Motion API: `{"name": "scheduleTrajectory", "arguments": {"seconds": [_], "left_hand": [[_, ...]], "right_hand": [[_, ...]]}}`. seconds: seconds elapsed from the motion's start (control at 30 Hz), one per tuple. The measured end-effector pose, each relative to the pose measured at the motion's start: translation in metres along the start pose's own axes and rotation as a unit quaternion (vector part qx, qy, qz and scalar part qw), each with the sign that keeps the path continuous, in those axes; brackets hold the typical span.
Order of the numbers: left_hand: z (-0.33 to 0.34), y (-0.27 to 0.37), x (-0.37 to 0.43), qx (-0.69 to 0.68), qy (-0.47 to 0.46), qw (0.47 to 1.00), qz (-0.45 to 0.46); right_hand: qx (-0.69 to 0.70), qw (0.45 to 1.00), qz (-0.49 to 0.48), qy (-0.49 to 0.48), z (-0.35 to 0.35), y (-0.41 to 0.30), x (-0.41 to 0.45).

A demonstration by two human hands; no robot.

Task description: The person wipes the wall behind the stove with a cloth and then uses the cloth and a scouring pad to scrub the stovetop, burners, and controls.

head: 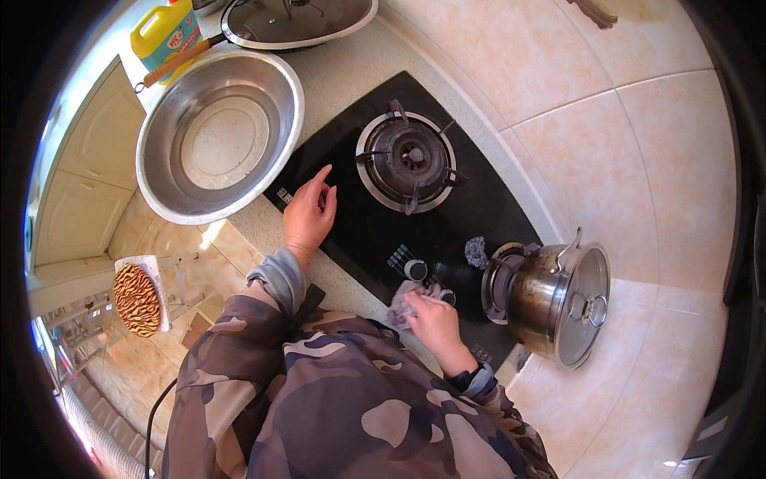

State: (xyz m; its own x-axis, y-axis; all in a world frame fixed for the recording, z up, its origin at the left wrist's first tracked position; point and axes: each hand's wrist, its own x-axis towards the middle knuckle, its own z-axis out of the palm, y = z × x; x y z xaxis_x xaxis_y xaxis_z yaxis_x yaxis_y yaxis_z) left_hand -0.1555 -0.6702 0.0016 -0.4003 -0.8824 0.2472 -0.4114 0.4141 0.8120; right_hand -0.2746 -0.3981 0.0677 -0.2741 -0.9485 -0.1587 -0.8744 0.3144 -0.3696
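Observation:
Under my right hand (432, 318) is a crumpled greyish cloth (400, 304), gripped against the front of the black gas cooktop (353, 224), close to a control knob (446, 296). A second knob (415, 270) sits just beyond the cloth. My left hand (311, 209) hovers over or rests on the cooktop's left edge, holding nothing, with its index finger stretched out; contact cannot be told. Ahead of it is the bare left burner (413, 154) with its pan supports. A grey steel-wool scrubber (476, 252) lies on the glass beside the right burner.
A lidded steel pot (544, 299) stands on the right burner. To the left, a large steel basin (224, 135) overhangs the counter edge. Behind it are a lidded pan (293, 21) and a yellow jug (167, 39). A stool with a tiger-striped seat (137, 299) stands on the floor.

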Motion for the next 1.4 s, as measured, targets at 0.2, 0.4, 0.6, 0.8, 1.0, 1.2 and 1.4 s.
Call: {"name": "scheduleTrajectory", "arguments": {"seconds": [0.2,0.4,0.6,0.8,1.0,1.2,1.4], "left_hand": [[0.005,-0.006,0.000,0.001,0.024,0.999,0.038],[0.001,-0.004,-0.004,0.035,0.020,0.998,0.039],[0.003,-0.004,-0.004,0.031,0.036,0.997,0.056],[0.004,-0.005,-0.002,0.038,0.039,0.997,0.063],[0.001,-0.003,-0.002,0.041,0.018,0.998,0.050],[-0.004,0.014,-0.013,-0.057,-0.082,0.991,0.091],[0.013,0.037,-0.032,-0.180,-0.412,0.875,0.180]], "right_hand": [[0.168,0.983,-0.058,0.046,-0.008,-0.023,0.041],[-0.004,0.993,0.031,0.110,-0.028,0.013,0.089],[-0.120,0.983,-0.126,0.064,0.006,-0.021,0.081],[-0.121,0.973,-0.194,-0.025,-0.007,-0.019,0.047],[-0.061,0.993,-0.096,-0.036,-0.009,0.002,-0.016],[-0.040,0.991,0.073,-0.107,-0.030,-0.005,-0.043],[0.041,0.991,0.090,0.086,-0.066,0.002,-0.008]]}}
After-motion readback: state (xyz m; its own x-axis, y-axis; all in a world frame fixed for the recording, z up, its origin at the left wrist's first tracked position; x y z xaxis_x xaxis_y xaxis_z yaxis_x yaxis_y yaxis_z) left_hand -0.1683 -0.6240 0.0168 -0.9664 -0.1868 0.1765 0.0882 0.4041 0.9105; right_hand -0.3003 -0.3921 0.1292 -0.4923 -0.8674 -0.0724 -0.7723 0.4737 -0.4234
